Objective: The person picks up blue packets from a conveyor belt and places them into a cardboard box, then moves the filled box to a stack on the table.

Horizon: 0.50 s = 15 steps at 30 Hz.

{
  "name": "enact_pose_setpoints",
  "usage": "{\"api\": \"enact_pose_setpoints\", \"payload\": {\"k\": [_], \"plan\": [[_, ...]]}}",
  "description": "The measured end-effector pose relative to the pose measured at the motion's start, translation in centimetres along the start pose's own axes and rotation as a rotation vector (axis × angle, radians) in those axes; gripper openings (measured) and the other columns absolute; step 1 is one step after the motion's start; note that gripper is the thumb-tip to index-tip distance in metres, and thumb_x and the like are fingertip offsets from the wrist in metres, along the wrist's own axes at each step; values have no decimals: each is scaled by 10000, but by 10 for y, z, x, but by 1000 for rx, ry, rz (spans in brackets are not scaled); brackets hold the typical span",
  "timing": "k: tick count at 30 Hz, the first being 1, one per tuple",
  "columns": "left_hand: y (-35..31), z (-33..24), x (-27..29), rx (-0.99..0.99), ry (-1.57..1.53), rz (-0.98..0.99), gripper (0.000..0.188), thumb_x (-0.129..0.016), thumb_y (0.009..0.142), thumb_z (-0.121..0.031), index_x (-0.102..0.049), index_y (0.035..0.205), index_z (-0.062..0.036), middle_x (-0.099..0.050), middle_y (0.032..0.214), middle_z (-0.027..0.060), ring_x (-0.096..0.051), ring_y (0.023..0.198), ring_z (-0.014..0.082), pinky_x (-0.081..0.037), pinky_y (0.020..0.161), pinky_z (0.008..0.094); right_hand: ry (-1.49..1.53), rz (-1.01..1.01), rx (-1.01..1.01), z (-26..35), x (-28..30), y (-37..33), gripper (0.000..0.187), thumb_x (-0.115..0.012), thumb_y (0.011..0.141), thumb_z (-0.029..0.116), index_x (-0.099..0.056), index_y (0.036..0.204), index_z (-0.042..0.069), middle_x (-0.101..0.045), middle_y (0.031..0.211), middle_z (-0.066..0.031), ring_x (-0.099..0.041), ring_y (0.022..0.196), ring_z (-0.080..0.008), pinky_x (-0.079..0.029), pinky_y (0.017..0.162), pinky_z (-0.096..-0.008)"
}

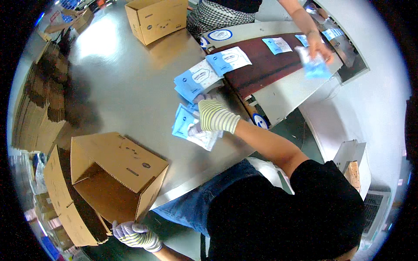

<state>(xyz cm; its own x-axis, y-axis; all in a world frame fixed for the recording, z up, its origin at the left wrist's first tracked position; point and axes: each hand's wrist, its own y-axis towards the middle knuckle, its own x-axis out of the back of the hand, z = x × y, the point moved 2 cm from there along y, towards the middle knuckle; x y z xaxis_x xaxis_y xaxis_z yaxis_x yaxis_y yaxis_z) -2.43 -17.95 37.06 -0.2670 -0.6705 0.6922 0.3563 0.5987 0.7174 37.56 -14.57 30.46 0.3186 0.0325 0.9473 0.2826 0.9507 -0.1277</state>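
My right hand (pixel 213 115), in a striped knit glove, is closed around a blue-and-white soft packet (pixel 185 122) above the metal table, its thumb across the packet's face. More packets (pixel 198 80) of the same kind lie overlapping just beyond my fingers, at the end of the conveyor. At the lower left my left hand (pixel 137 235), gloved alike, grips the near lower edge of an open cardboard box (pixel 122 163). The box lies tipped, its opening facing me, and its visible inside is bare brown board. Some fingertips of my left hand are hidden.
A dark red conveyor belt (pixel 257 71) carries spaced packets toward the table (pixel 143 95). Across it, another person's hand (pixel 320 50) holds a packet, blurred. A second cardboard box (pixel 159 21) stands at the far edge. Flattened cardboard (pixel 41 100) is stacked at left.
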Motion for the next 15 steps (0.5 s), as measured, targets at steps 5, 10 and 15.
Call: {"api": "enact_pose_setpoints", "payload": {"k": [5, 10, 15], "plan": [[3, -8, 2, -7, 31, -81, 423, -277, 986, -329, -446, 677, -93, -468, 676, 90, -551, 845, 329, -455, 807, 456, -157, 101, 270, 52, 2, -55, 729, -654, 748, 306, -357, 1366, 57, -661, 933, -177, -665, 832, -326, -521, 662, -479], [1, -5, 3, 9, 7, 1, 417, -275, 990, -326, -459, 692, -99, -470, 679, 85, -553, 847, 315, -450, 818, 461, -133, 135, 522, 73, -8, -81, 529, -643, 743, 287, -511, 1209, 73, -657, 886, -156, -653, 787, -333, -514, 689, -479], [-2, -2, 5, -2, -10, -32, 375, -292, 987, -294, -467, 720, -97, -472, 685, 81, -551, 842, 324, -446, 826, 469, -162, 109, 577, 27, 65, -13, 356, -667, 689, 344, -657, 864, 34, -651, 777, -211, -653, 748, -360, -519, 668, -477]]}}
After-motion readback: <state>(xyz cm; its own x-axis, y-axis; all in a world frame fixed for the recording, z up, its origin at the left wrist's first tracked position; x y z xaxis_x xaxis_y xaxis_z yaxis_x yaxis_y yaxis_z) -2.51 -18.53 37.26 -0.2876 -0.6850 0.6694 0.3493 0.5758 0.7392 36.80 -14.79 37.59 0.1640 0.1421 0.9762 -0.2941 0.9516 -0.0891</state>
